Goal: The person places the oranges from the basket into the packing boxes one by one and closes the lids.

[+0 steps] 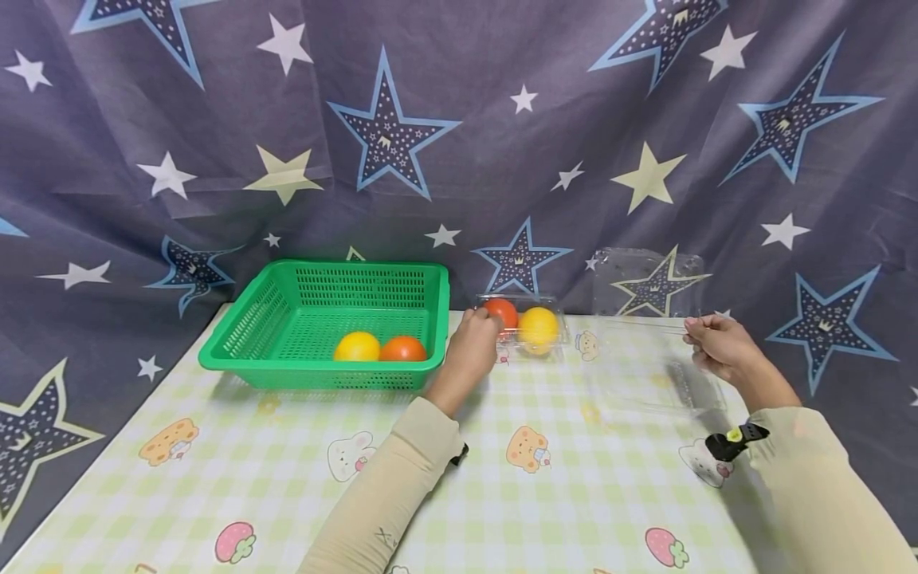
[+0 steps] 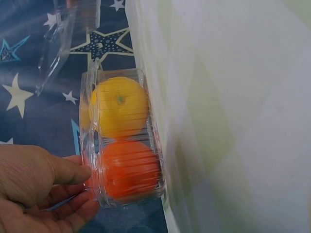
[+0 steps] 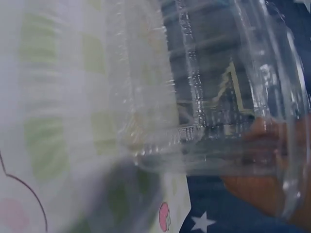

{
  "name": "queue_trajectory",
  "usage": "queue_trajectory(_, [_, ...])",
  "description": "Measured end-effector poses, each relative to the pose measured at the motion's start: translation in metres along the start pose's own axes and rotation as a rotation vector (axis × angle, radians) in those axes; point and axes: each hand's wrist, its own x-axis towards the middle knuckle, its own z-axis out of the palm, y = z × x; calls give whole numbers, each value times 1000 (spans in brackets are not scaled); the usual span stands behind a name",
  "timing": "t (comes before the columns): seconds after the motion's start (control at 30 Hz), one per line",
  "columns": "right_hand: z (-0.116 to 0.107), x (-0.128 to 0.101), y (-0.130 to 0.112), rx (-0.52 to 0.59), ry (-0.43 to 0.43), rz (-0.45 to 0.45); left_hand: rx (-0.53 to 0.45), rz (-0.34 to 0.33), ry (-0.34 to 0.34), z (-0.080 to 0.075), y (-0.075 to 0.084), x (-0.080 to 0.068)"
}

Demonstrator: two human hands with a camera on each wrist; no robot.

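One dark curtain (image 1: 459, 48) printed with stars hangs behind a table (image 1: 588, 518) spread with a pale green checked cloth. On the table's left stands a green basket (image 1: 287, 364) with slotted walls. Well to its right, a clear unfolded container (image 1: 645, 367) shows in front of the curtain; whether its base touches the cloth cannot be told. Between them, at the back edge, is a smaller clear box (image 2: 93, 145). Both hands are occupied: the left hand (image 1: 475, 341) pinches the box's side, the right hand (image 1: 720, 347) the unfolded container's edge. Inside the box sit a red fruit (image 2: 130, 170) and a yellow fruit (image 2: 121, 107); inside the basket, a yellow-orange fruit (image 1: 357, 347) beside an orange-red fruit (image 1: 403, 349).
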Motion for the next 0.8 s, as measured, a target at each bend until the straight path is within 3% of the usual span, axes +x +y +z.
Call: queue_trajectory(0.8, [79, -6, 8, 26, -43, -53, -1, -5, -8, 0, 0, 0])
